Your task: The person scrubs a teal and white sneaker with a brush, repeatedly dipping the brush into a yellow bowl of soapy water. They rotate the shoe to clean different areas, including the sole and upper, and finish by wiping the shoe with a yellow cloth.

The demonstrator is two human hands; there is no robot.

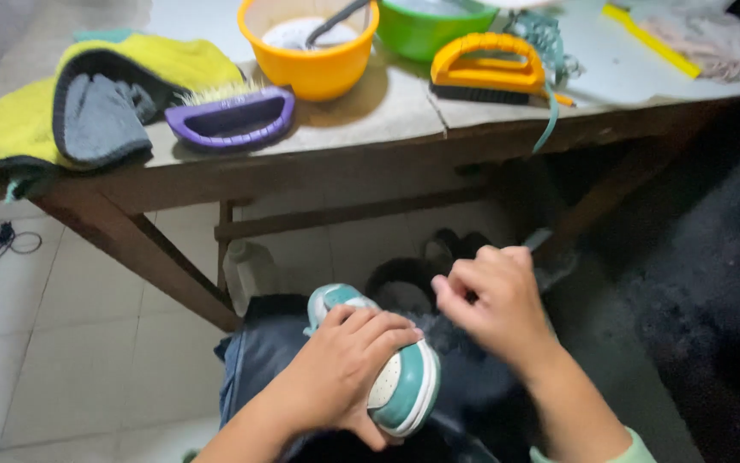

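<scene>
Below the wooden table (370, 150), on the person's lap, a teal-and-white sneaker (400, 386) lies with its long axis running from upper left to lower right; which end is the toe cannot be told. No labels or packages can be made out. Left hand (344, 369) wraps over the sneaker, fingers curled firmly around it. Right hand (494, 300) hovers just beside, fingers loosely bent above a dark cloth (455, 339); whether it pinches anything cannot be told. On the table sit a purple scrub brush (233, 118), an orange scrub brush (488, 69), a yellow bowl (310, 60) and a green bowl (425, 30).
</scene>
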